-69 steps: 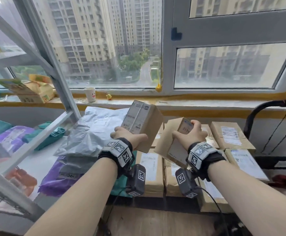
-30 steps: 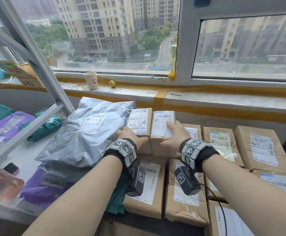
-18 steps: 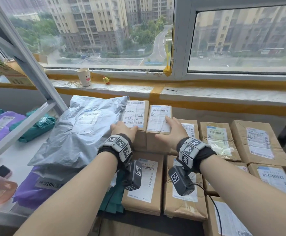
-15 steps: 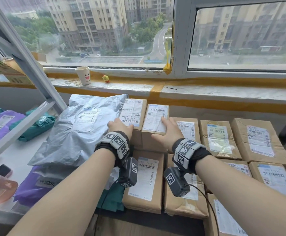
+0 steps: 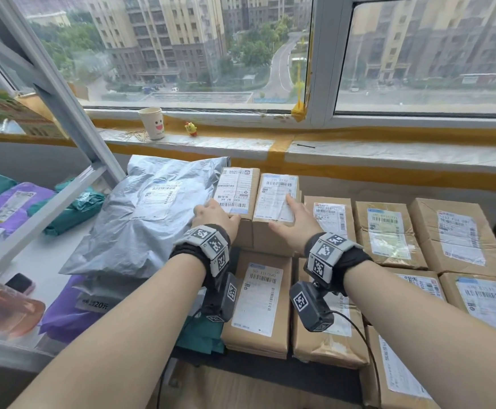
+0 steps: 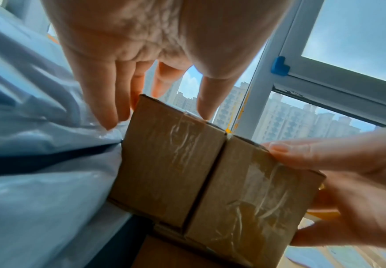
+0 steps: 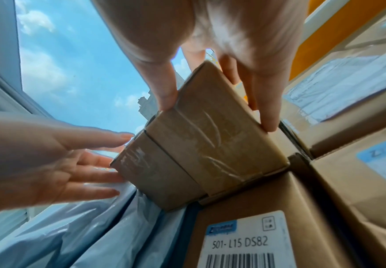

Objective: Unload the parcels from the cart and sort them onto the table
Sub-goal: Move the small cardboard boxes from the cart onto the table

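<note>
Below the window, two small boxes (image 5: 257, 199) lie lengthwise ahead of both hands; left hand (image 5: 215, 215) and right hand (image 5: 292, 222) rest spread-fingered, gripping nothing.

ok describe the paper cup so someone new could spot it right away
Look along the window sill. Left of the yellow chick toy stands the paper cup: white, upright, with a printed smiling face, the sill's only cup.

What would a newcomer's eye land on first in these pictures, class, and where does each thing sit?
Two small boxes stand side by side atop the brown parcels, with the left hand and right hand at their near ends. A big silver mailing bag lies just left. A smiley paper cup stands on the windowsill behind.
</note>
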`<state>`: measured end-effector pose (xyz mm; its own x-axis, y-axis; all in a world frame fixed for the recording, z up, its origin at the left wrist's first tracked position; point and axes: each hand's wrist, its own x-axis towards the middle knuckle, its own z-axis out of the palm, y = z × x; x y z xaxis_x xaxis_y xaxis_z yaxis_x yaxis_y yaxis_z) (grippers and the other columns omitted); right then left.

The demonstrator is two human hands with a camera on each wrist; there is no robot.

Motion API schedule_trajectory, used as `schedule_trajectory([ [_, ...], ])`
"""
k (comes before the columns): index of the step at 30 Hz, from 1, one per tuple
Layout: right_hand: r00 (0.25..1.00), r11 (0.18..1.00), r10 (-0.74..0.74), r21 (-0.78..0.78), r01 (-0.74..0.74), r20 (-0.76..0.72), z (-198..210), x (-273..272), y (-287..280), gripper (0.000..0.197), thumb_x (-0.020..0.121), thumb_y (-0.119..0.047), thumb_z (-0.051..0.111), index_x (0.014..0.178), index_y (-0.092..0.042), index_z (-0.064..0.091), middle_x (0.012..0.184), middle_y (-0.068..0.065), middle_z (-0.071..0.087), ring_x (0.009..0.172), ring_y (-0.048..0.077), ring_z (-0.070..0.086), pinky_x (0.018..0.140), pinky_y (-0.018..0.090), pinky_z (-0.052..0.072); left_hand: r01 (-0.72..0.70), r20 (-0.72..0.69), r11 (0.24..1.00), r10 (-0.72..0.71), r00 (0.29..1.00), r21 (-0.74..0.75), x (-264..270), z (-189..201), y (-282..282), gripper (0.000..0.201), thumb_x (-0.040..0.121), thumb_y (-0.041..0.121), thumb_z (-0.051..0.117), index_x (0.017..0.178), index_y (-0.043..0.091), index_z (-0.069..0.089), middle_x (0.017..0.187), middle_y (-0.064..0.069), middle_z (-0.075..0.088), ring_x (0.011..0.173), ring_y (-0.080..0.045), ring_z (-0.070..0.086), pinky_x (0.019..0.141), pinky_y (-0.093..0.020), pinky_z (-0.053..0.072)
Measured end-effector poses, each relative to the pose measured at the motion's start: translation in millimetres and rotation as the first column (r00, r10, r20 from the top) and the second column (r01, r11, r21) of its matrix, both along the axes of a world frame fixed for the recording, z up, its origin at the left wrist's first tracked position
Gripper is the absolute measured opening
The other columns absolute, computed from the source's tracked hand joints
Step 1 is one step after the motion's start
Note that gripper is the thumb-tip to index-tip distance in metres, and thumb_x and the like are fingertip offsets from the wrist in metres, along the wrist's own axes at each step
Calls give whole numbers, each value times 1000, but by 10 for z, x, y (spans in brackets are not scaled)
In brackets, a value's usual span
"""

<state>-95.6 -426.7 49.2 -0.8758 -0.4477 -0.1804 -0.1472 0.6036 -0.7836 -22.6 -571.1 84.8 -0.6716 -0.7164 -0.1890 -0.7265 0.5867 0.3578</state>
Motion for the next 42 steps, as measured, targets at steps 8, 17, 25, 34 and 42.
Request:
schedule_trajectory([
  [8, 985, 978, 37, 210, -1, -168, 36, 133, -55, 75, 84, -54, 57, 146, -42, 18, 158, 8, -7, 144, 34, 12, 118, 44, 17, 421, 127, 880, -403, 907, -220, 50, -51, 77, 46, 91, 15, 42, 135, 28, 43, 147, 1, 34, 136, -25, 27, 106, -42, 36],
  [17, 960, 892, 32, 441, 98, -278, 95, 283, -81, 71, 81, -67, 49, 137, -31, 29, 156, 20, -6, 142, 41, 11, 104, 48, 38, 386, 247, 919, -358, 900, -76, 85, -71, 69, 68, 94, 6, 35, 149, 36, 10, 159, 13, -2, 145, -36, -5, 114, -53, 21],
  [25, 973, 909, -119, 371, 188, -199, 207, 280, -173, 73, 78, -56, 56, 136, -26, 22, 135, 18, 30, 124, 35, 37, 86, 41, 47, 390, 259, 918, -363, 895, -63, 25, -120, -54, 72, 92, 5, 40, 148, 39, 11, 159, 9, -1, 146, -33, -3, 117, -52, 16],
  [34, 955, 893, -204, 358, 272, -217, 352, 729, 145, 77, 80, -56, 54, 138, -18, 20, 132, 18, 35, 120, 34, 40, 88, 41, 43, 414, 208, 906, -390, 897, -90, 108, -44, -7, 71, 90, 6, 37, 149, 35, 11, 160, 6, 2, 147, -28, -1, 118, -48, 16],
  [42, 947, 870, -245, 384, 309, -207, 336, 1422, 203, 80, 81, -56, 55, 139, -17, 17, 132, 19, 35, 121, 33, 40, 89, 41, 44, 480, 46, 865, -479, 877, -148, 590, -22, 41, 53, 86, 3, 44, 139, 11, 37, 146, -7, 37, 134, -29, 36, 110, -35, 32],
])
